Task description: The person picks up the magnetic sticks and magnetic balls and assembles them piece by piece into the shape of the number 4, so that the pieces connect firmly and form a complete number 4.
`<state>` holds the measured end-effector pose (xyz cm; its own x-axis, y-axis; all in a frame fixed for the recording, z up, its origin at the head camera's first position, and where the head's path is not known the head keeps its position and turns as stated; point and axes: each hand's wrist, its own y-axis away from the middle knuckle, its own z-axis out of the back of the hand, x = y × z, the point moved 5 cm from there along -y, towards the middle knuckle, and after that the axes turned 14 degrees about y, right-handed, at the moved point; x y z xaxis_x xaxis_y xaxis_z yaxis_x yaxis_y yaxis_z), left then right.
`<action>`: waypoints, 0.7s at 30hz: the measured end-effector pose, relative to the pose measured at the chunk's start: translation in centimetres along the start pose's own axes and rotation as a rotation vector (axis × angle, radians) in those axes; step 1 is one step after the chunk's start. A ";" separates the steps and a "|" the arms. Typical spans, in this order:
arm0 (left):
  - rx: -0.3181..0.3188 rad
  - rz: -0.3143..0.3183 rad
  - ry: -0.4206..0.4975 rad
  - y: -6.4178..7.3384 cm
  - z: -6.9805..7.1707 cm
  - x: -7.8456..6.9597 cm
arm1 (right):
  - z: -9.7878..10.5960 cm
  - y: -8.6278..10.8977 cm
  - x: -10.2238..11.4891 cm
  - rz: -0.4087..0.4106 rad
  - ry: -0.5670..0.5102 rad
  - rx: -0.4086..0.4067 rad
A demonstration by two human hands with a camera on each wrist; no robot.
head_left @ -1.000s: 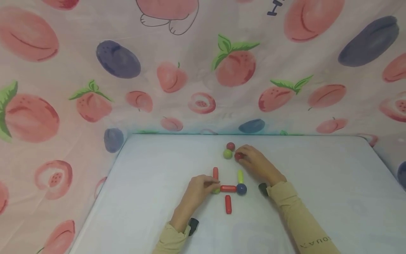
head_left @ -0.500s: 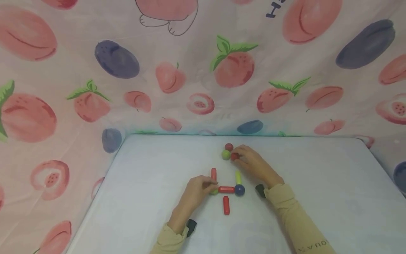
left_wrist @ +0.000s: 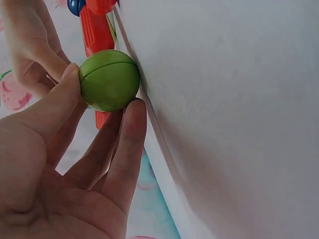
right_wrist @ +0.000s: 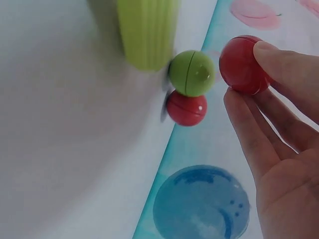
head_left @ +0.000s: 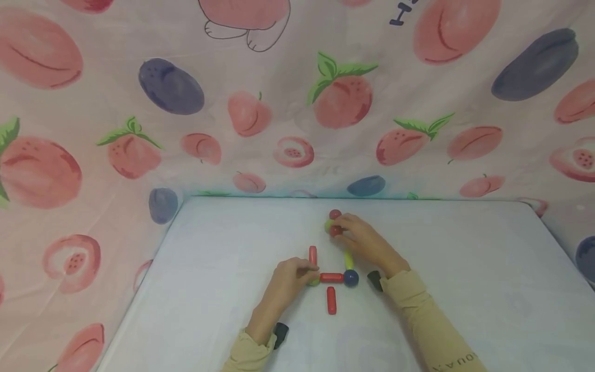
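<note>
Left of the blue ball (head_left: 350,278), the left hand (head_left: 287,277) pinches a green ball (left_wrist: 110,81); beyond the blue one, the right hand (head_left: 364,238) pinches a red ball (right_wrist: 242,65)!

Head view: green ball (head_left: 314,282) mostly hidden by left hand (head_left: 290,276); red ball (head_left: 335,232) partly covered by right hand (head_left: 364,239). Right wrist view: yellow-green rod (right_wrist: 148,32) blurred, cut by top edge. Left wrist view: blue ball (left_wrist: 75,6) cropped at top. Sleeve lettering (head_left: 457,361) too small to read.

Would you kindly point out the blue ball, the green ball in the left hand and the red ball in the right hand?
Blue ball (head_left: 350,278): head view, visible middle.
Held green ball (left_wrist: 109,82): left wrist view, middle, just below the seam.
Held red ball (right_wrist: 241,64): right wrist view, middle of its exposed side.
</note>
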<state>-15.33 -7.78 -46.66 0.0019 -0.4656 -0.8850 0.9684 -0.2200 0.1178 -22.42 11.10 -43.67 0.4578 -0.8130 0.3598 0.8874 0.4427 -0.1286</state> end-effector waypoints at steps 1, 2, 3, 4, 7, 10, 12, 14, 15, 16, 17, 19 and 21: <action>0.000 -0.001 0.000 0.0 0.0 0.0 | 0.0 -0.1 0.2 0.001 -0.001 0.006; 0.000 -0.003 -0.001 0.0 0.0 0.0 | 0.0 -0.1 0.3 0.001 -0.005 0.013; 0.000 -0.006 -0.003 0.0 0.0 0.0 | 0.0 -0.2 0.5 0.003 -0.010 0.020; 0.000 -0.008 -0.005 0.0 0.1 -0.1 | 0.0 -0.2 0.7 0.005 -0.011 0.027; 0.003 -0.012 -0.007 0.1 0.1 -0.2 | -0.2 -0.4 1.1 0.012 -0.008 0.042; 0.004 -0.008 -0.006 0.0 0.1 -0.1 | -0.3 -0.5 1.5 0.023 -0.010 0.041; 0.005 -0.004 -0.006 0.0 0.1 -0.1 | -0.4 -0.6 1.8 0.032 -0.008 0.036; 0.004 -0.005 -0.005 0.0 0.1 -0.1 | -0.5 -0.7 2.0 0.038 -0.010 0.032; 0.004 -0.010 -0.006 0.0 0.1 -0.1 | -0.6 -0.8 2.1 0.040 -0.009 0.032; 0.005 -0.012 -0.006 0.0 0.0 -0.1 | -0.6 -0.8 2.1 0.042 -0.003 0.033; 0.006 -0.014 -0.005 0.0 0.0 -0.1 | -0.7 -0.8 2.1 0.041 -0.002 0.036; 0.009 -0.020 -0.003 0.0 0.0 -0.2 | -0.8 -0.9 2.2 0.042 -0.002 0.042; 0.011 -0.027 -0.004 0.0 0.0 -0.2 | -0.7 -1.0 2.4 0.044 0.002 0.049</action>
<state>-15.34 -7.72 -46.47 -0.0249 -0.4629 -0.8861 0.9652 -0.2419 0.0992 -22.17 8.46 -43.37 0.4962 -0.7934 0.3526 0.8628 0.4957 -0.0991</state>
